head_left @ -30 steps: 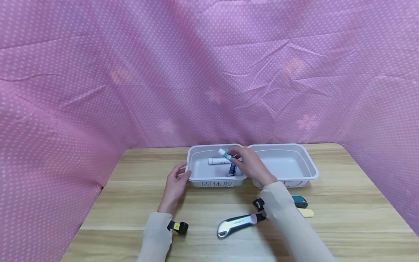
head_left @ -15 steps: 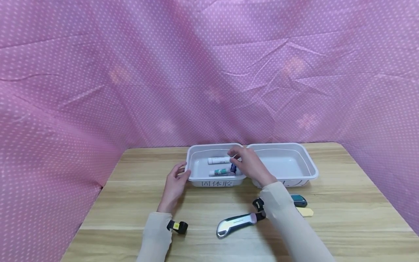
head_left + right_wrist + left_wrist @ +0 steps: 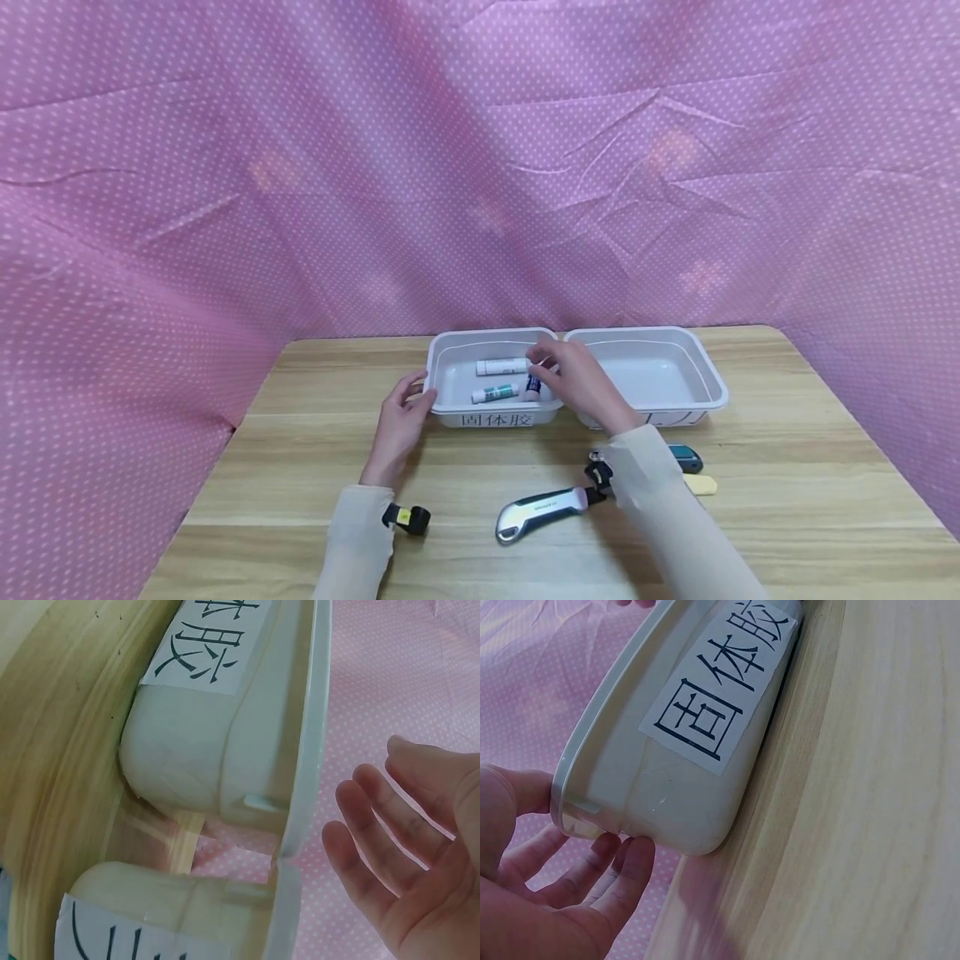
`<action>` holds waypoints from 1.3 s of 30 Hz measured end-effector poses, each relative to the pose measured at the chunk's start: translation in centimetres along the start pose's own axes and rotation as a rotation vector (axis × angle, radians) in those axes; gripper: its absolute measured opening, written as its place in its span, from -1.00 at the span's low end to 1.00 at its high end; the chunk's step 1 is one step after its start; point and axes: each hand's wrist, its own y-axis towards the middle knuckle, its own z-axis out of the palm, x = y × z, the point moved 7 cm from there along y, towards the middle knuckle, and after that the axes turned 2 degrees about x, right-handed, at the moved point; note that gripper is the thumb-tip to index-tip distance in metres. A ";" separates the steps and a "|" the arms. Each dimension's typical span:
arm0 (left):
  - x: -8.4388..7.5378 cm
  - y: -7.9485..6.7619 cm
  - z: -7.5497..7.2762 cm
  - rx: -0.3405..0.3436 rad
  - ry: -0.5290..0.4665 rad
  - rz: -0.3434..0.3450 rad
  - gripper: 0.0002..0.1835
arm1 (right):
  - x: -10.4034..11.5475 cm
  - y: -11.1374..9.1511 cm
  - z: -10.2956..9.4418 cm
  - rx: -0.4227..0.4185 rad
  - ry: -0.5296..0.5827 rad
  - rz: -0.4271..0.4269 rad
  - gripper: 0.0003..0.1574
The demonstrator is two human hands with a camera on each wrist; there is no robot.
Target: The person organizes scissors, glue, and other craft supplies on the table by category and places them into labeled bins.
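White cylindrical glue stick with a green printed band [image 3: 495, 393] lies on its side in the left white plastic tray [image 3: 454, 375], apart from the right hand [image 3: 581, 379], which hovers over that tray's right end holding nothing, its fingers loosely curved and spread. The left hand [image 3: 402, 423] pinches the tray's left rim, thumb on the lip and fingertips against the smooth, rounded outer wall. A plain white stick [image 3: 501, 367] lies behind the green-banded one; a dark-blue stick [image 3: 533, 383] with a pale end sits below the right fingertips, partly covered; contact cannot be told. A paper label [image 3: 497, 421] with bold black characters faces forward. The right white plastic tray [image 3: 641, 371] has its label partly hidden. On the grained wooden table [image 3: 300, 467], a silver-and-black utility knife [image 3: 542, 512] shows whole handle; the right sleeve [image 3: 667, 508] covers part of a teal-and-dark handle [image 3: 686, 458] and a flat yellow piece [image 3: 701, 484].
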 end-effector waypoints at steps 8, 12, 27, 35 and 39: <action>0.2 0.2 -0.2 0.004 0.023 -0.008 -0.51 | 0.1 -1.7 -0.7 -0.012 0.005 0.000 -0.74; 0.2 0.2 -0.2 0.000 0.035 -0.009 -0.51 | 0.4 -2.9 -1.3 -0.036 -0.004 -0.008 -0.77; 0.2 0.0 -0.3 -0.017 0.031 0.003 -0.52 | 1.5 -8.0 -1.7 -0.027 0.018 -0.045 -0.76; 0.1 0.0 -0.3 -0.028 0.009 0.006 -0.52 | 2.1 -10.2 -0.4 0.026 -0.017 -0.069 -0.80; 0.1 0.0 -0.1 -0.023 0.010 0.010 -0.51 | 1.9 -11.2 0.3 0.048 -0.075 -0.079 -0.77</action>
